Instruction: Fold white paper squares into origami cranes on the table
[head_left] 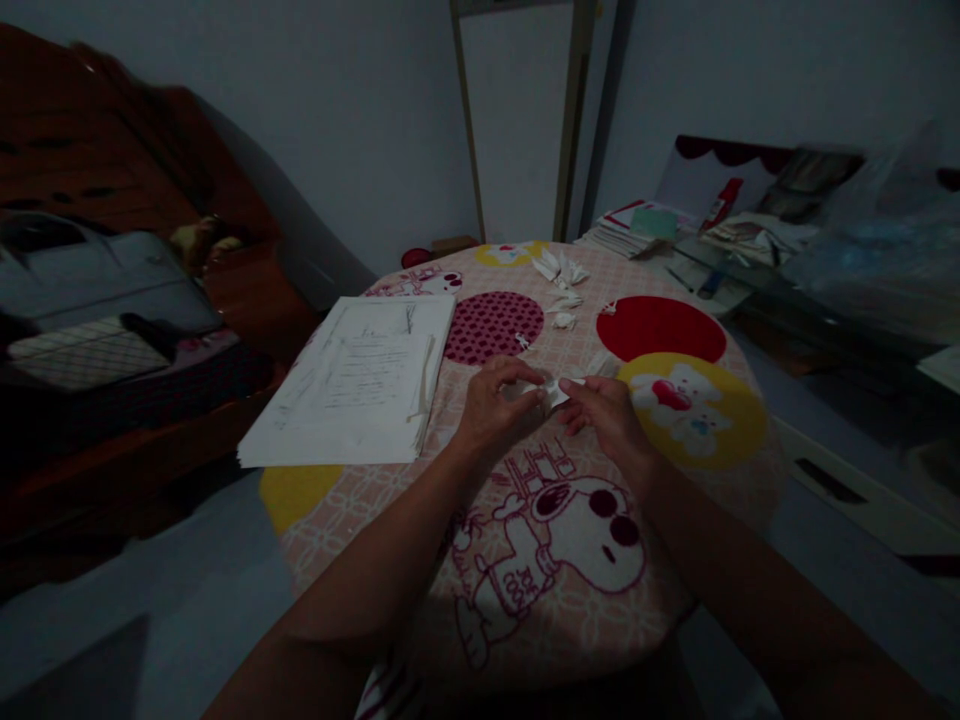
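Both hands meet over the middle of a round table with a patterned cloth (420,515). Between them is a small folded piece of white paper (553,392). My left hand (499,405) pinches its left side between thumb and fingers. On the other side, my right hand (604,410) grips it with the thumb on top and the fingers curled beneath. Just beyond the hands lies a white paper strip (600,365). Farther off are several crumpled or folded white paper pieces (559,268). The paper's exact folds are too dim and small to make out.
To the left on the table lies a stack of large paper sheets (337,440) with drawing and writing. A wooden bench (247,290) holds a grey bag (112,270). At right, a glass-topped stand (757,275) carries papers, a red bottle (722,204) and a plastic bag (877,250).
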